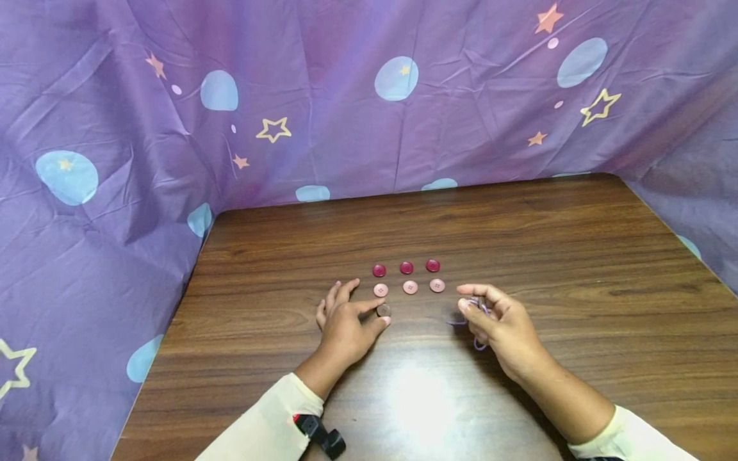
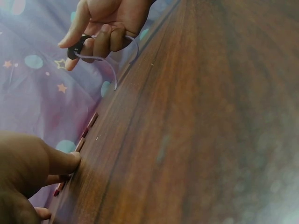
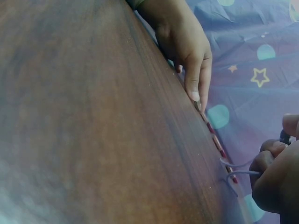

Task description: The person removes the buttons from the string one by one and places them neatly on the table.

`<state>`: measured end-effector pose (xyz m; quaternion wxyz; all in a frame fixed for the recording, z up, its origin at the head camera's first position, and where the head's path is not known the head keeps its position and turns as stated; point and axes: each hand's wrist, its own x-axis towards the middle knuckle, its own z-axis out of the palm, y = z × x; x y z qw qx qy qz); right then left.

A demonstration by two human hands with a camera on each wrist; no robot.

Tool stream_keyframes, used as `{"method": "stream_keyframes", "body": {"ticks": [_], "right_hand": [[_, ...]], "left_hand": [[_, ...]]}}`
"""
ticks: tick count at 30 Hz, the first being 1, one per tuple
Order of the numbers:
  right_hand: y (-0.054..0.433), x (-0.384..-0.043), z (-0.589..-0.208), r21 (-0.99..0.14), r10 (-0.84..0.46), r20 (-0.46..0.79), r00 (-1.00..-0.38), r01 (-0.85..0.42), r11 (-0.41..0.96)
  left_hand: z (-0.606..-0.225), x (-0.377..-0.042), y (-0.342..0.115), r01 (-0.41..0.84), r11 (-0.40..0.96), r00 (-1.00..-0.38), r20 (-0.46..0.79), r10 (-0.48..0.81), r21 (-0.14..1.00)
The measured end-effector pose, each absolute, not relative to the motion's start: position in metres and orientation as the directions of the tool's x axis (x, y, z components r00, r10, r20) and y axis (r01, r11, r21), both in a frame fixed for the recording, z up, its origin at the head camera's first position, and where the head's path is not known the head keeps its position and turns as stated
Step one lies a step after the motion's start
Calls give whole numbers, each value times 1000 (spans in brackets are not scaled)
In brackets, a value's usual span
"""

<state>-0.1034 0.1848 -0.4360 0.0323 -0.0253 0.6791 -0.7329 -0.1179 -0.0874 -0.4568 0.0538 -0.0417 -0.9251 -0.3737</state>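
Observation:
My left hand [image 1: 348, 330] pinches a brown button [image 1: 383, 310] between thumb and forefinger, low over the wooden table. Its other fingers spread out to the left. My right hand [image 1: 507, 330] is held above the table, gripping a purple string [image 1: 480, 344] that loops below the fingers, one end trailing to the left. In the left wrist view, a small dark piece [image 2: 77, 48] on the string sits between that hand's thumb and fingers. Near the left fingertips lie pink buttons [image 1: 410, 287] in a row of three, with three dark red buttons [image 1: 406, 267] in a row behind them.
The brown wood-grain table [image 1: 277, 250] spreads out around the hands, with a bright glare spot in front. A purple curtain [image 1: 346, 96] with stars and blue shapes hangs along the table's back and sides. A black strap device [image 1: 319, 435] sits at the left cuff.

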Motion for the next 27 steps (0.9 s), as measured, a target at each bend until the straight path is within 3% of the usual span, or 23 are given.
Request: {"method": "stream_keyframes", "body": {"ticks": [27], "right_hand": [[185, -105, -438, -996, -79, 17, -997, -9, -93]], "left_hand": [[-468, -121, -89, 149, 712, -984, 173, 39, 687]]}}
